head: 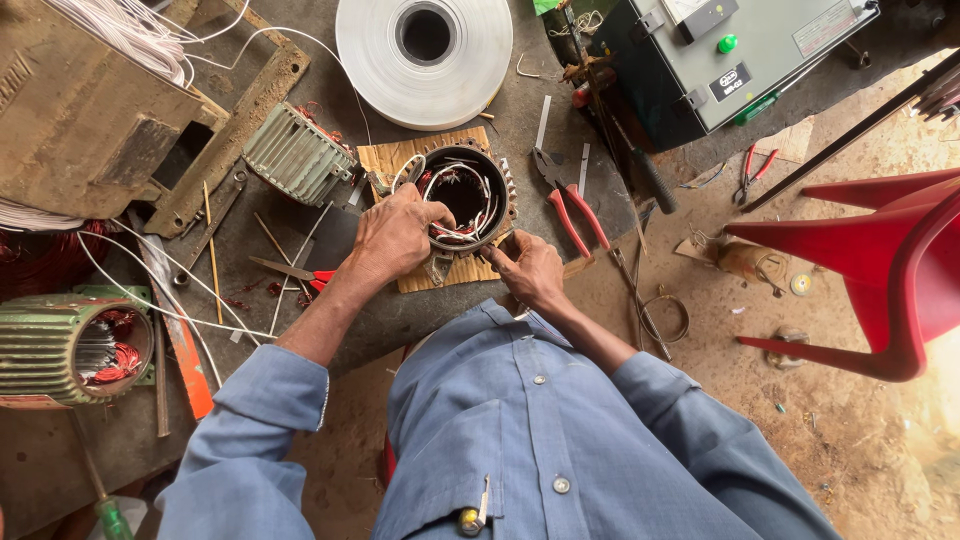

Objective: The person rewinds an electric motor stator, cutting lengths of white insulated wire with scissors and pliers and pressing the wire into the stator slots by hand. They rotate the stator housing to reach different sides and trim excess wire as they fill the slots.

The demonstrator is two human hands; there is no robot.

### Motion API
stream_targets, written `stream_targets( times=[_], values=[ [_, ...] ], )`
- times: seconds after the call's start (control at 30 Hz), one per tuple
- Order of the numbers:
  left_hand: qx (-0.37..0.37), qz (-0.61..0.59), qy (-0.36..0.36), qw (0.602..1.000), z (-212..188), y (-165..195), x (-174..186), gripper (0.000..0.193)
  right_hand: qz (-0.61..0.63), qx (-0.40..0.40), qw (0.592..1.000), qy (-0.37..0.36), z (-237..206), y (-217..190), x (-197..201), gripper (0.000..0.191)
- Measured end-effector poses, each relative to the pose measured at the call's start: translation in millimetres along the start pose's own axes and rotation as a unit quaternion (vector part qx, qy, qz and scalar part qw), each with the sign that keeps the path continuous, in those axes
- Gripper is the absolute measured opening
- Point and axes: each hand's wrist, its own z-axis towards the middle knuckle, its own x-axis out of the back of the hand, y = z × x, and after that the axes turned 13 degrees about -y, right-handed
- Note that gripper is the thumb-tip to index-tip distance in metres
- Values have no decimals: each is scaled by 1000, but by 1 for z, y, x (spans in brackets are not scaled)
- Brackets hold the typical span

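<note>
A round motor stator (467, 197) with white and red winding wires inside sits on a piece of brown cardboard (400, 157) on the workbench. My left hand (395, 235) rests on the stator's near left rim, fingers curled over the edge onto the wires. My right hand (528, 268) is at the stator's near right edge, fingers pinched on what looks like a thin sliver; what it grips is too small to tell.
Red-handled pliers (572, 212) lie right of the stator, scissors (295, 270) to its left. A large white tape roll (424, 58), a green finned motor housing (295, 155), another motor (70, 345), a grey control box (735, 55) and a red plastic chair (880, 260) surround the spot.
</note>
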Motion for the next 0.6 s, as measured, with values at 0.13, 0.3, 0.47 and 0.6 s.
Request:
stream_targets(
  times=[0.13, 0.3, 0.47, 0.6],
  values=[
    [10, 6, -21, 1000, 2, 5, 0, 32, -5, -4, 1000, -4, 0, -3, 2, 53],
    [22, 27, -57, 998, 6, 11, 0, 36, 34, 18, 999, -28, 0, -3, 5, 41],
    [-2, 47, -56, 997, 15, 12, -1, 38, 123, 83, 988, -52, -1, 6, 6, 28],
    [21, 60, -71, 995, 25, 15, -1, 35, 177, 100, 977, -72, -3, 8, 6, 20]
  ],
)
